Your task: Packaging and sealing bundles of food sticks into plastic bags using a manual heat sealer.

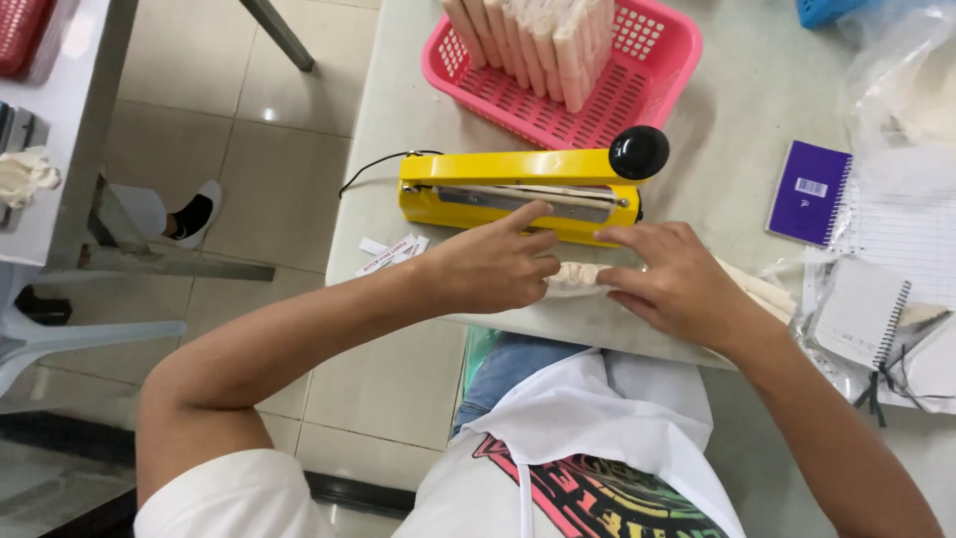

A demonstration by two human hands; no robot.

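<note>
Table: a pale grey-green table (717,110) fills the upper right of the view, its near edge running past the person's lap.
Basket: a pink plastic basket (657,60) at 12 o'clock holds a row of cream-coloured packs (538,40) standing on edge.
Sealer: a yellow heat sealer (498,184) with a black knob (638,152) lies just beyond the hands, arm lowered, its cord trailing off toward 9 o'clock.
Notebooks: at 3 o'clock, a purple spiral notebook (807,194) and a small grey spiral pad (861,311), among clear plastic bags.
Left hand: the left hand (493,264) is loosely curled, forefinger stretched out against the sealer's front; thumb and lower fingers pinch the packet's left end.
Right hand: the right hand (672,279) lies half open, fingers pressing the packet's right end.
Packet: a small cream packet (576,277) sits between both hands, at the table's near edge, directly in front of the sealer.
Labels: small white paper strips (390,251) lie at 9 o'clock of the left hand.
</note>
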